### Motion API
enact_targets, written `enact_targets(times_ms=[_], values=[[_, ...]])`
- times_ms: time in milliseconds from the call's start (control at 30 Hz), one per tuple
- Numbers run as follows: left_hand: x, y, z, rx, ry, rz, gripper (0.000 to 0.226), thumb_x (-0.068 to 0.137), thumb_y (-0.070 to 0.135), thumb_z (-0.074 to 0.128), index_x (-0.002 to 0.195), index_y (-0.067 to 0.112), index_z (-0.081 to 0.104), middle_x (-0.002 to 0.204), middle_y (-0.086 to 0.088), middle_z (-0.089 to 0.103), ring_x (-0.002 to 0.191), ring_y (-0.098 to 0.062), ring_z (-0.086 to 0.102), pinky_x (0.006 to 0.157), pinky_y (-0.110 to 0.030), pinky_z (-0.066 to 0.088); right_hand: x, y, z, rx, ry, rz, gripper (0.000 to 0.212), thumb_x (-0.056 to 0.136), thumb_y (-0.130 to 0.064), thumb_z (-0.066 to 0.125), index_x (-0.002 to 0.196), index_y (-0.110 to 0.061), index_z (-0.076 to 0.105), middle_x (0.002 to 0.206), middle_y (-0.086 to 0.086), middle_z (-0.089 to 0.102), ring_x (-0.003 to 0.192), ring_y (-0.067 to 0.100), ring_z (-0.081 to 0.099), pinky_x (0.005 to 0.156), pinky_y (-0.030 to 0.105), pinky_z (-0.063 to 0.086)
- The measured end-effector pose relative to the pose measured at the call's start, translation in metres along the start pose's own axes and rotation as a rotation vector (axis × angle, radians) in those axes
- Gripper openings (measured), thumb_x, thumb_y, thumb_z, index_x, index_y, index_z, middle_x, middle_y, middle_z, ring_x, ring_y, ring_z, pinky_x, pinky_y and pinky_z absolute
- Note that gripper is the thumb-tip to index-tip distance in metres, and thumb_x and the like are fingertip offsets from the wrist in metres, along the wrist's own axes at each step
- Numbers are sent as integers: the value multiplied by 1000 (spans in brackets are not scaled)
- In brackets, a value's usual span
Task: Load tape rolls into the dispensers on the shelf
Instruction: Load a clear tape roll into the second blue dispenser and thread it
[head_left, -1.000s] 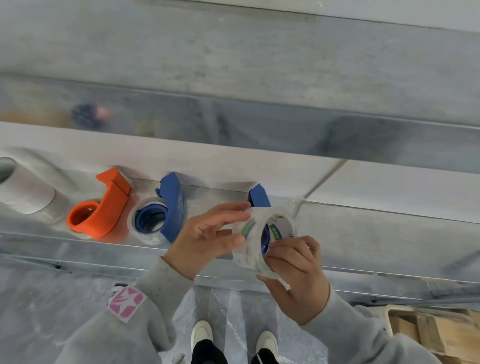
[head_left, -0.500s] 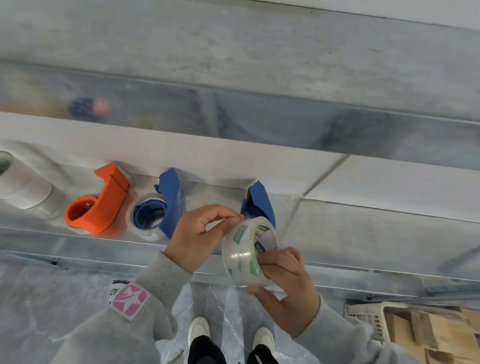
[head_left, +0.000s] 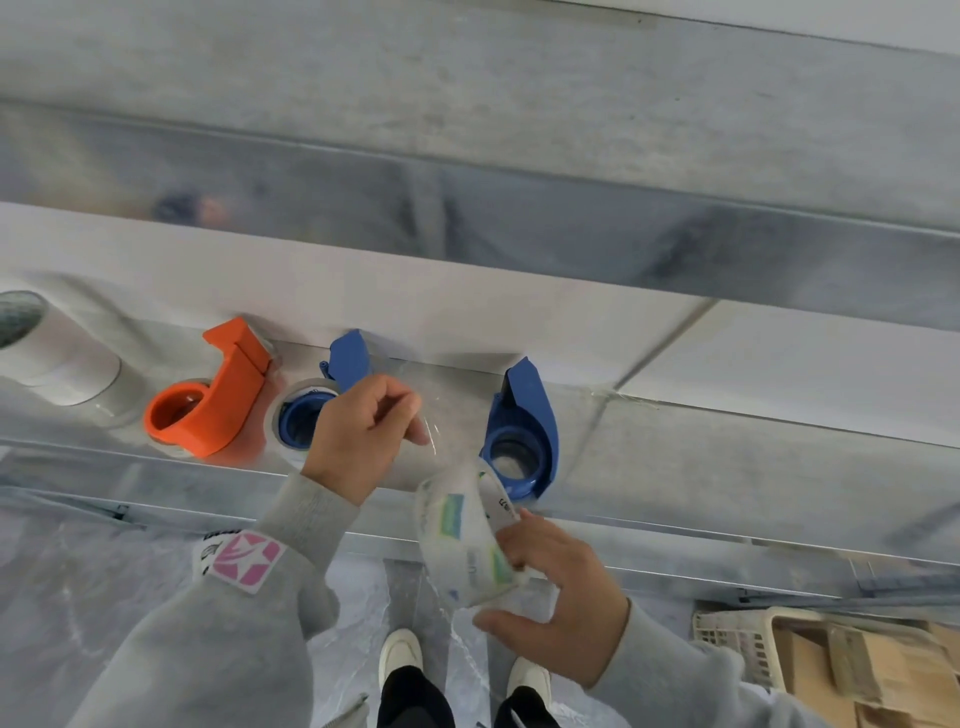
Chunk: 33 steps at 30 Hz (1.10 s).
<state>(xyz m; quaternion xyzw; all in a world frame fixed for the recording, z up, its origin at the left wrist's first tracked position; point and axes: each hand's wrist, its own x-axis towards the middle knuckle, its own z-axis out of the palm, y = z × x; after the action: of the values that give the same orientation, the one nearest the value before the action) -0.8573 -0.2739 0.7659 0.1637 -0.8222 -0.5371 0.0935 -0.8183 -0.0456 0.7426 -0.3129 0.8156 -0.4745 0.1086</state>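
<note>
My right hand (head_left: 556, 603) grips a clear tape roll (head_left: 465, 540) with a green and white label, held in front of the shelf edge. My left hand (head_left: 363, 434) pinches the loose end of the clear tape, stretched from the roll up to the fingertips. Three dispensers sit on the metal shelf (head_left: 727, 467): an orange one (head_left: 208, 405), a blue one (head_left: 322, 400) with a tape roll in it, partly hidden by my left hand, and a blue one (head_left: 524, 431) just behind the held roll with a bare hub.
A stack of white tape rolls (head_left: 57, 358) lies at the shelf's left end. A plastic basket with cardboard (head_left: 831, 670) stands on the floor at the lower right. My shoes (head_left: 400, 649) show below.
My right hand has lowered the roll toward me, uncovering the right blue dispenser. My left hand has moved up and left, drawing out a strip of tape from the roll.
</note>
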Motion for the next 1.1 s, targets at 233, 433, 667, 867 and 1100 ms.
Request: enact_targets(times_ms=[233, 433, 667, 867, 1100], values=[[8, -3, -1, -198, 57, -83, 12, 90, 14, 60, 82, 17, 69, 74, 2, 71, 42, -2, 50, 42, -13, 43, 9, 2, 3, -398, -1, -101, 24, 74, -39, 68, 87, -30, 50, 86, -14, 56, 84, 7, 54, 88, 23, 45], [22, -9, 0, -802, -41, -399, 11, 89, 11, 60, 91, 16, 69, 76, -1, 75, 54, -9, 68, 45, -14, 52, 23, 16, 6, -679, 8, -146, 22, 68, -17, 73, 85, -24, 62, 80, -7, 58, 76, 17, 57, 79, 30, 52], [34, -17, 10, -805, -175, -406, 16, 92, 3, 55, 92, 10, 70, 75, -4, 74, 72, -19, 72, 60, -22, 59, 40, 39, -2, -836, -58, -56, 32, 55, -19, 86, 80, -24, 66, 79, -7, 62, 78, 17, 61, 82, 32, 52], [32, -18, 30, -729, -271, -432, 20, 94, 4, 52, 86, 13, 68, 74, 1, 73, 71, -16, 70, 52, -19, 50, 37, 61, -37, -912, -34, -108, 30, 55, -9, 85, 77, -20, 67, 84, -2, 64, 97, 21, 63, 95, 40, 48], [33, -19, 55, -716, -271, -489, 22, 94, -1, 49, 81, 9, 63, 86, -7, 71, 81, -20, 67, 73, -32, 53, 37, 63, -45, -1119, 19, -2, 34, 50, -3, 78, 73, -24, 64, 97, -4, 62, 118, 18, 56, 111, 57, 22]])
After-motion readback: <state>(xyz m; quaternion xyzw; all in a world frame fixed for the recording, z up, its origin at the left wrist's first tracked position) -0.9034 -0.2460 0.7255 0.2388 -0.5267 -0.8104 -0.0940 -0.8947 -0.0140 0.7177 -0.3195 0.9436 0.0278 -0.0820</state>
